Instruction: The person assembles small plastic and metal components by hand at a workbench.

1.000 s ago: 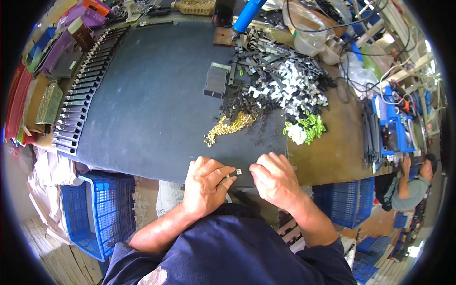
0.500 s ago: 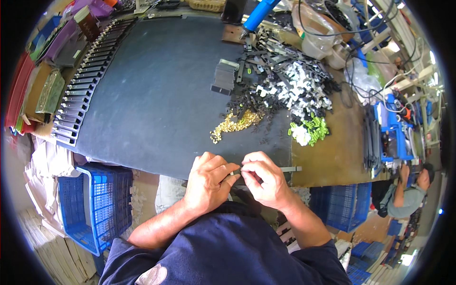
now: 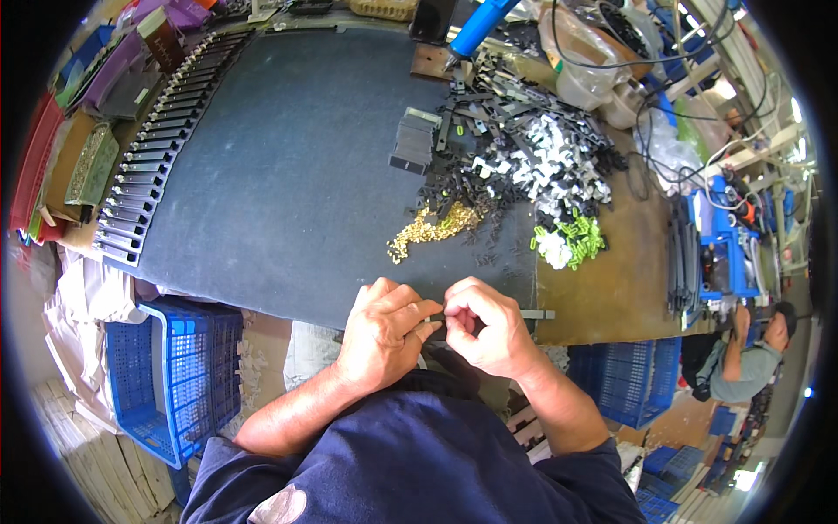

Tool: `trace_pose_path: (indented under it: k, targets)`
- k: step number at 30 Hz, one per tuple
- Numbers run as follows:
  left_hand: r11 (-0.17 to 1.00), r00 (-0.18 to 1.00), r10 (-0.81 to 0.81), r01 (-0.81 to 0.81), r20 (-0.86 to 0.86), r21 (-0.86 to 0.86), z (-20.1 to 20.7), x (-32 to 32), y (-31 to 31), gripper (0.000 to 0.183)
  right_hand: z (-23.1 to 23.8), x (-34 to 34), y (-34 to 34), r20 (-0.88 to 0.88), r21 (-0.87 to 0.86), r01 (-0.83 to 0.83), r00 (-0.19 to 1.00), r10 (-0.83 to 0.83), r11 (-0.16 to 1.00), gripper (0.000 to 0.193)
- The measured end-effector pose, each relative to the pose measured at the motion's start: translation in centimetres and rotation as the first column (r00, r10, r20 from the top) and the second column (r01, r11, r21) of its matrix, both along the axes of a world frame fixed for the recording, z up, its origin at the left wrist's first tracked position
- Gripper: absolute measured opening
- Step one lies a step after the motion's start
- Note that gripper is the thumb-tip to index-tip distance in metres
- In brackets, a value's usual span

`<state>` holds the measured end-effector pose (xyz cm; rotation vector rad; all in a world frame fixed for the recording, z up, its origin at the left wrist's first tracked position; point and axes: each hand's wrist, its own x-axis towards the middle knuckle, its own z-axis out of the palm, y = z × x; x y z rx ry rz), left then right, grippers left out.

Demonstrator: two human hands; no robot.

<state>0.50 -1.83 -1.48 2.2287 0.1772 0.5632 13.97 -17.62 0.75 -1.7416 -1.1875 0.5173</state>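
Small pale part (image 3: 434, 321), pinched between left hand (image 3: 381, 336) and right hand (image 3: 491, 329), dark felt-like mat (image 3: 288, 192).

A matt, dark grey mat (image 3: 288, 175) of soft-looking sheet covers the counter (image 3: 611, 288), whose bare brown top looks worn and dull. On the mat, small brass-coloured metal bits (image 3: 428, 229) glint. Beside the counter, the blue crate (image 3: 166, 375) is latticed plastic.

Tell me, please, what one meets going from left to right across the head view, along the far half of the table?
Row of black strips → bare dark mat → small brass pieces → green and white clips → blue machine.
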Motion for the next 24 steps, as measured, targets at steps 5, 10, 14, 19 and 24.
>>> trace_pose_path:
  k: [5, 10, 14, 19, 24]
  targets:
    - [1.000, 1.000, -0.006, 0.006, -0.003, 0.002, -0.1, 0.0, 0.1, 0.023, -0.2, 0.7, -1.3, -0.203, -0.145, 0.073, 0.974, -0.102, 0.987, 0.029]
    - [1.000, 1.000, -0.011, 0.011, 0.028, 0.000, -0.2, 0.1, 0.0, 0.023, 1.1, 1.0, -2.7, -0.040, -0.001, 0.175, 0.984, -0.175, 0.984, 0.030]
    - [1.000, 0.999, -0.011, 0.011, 0.038, 0.004, 0.0, 0.2, 0.0, 0.022, 1.2, 2.4, -4.3, 0.132, 0.129, 0.272, 0.948, -0.288, 0.954, 0.019]
    - [1.000, 1.000, -0.004, 0.004, 0.031, 0.017, -0.3, 0.1, 0.2, 0.021, 2.5, 4.2, -6.5, 0.375, 0.024, 0.284, 0.886, -0.272, 0.959, 0.022]
    - [0.999, 1.000, -0.020, 0.021, 0.003, -0.040, 0.3, 0.3, 0.1, 0.019, 2.2, 3.7, -7.6, 0.594, -0.150, 0.152, 0.804, -0.034, 0.977, 0.026]
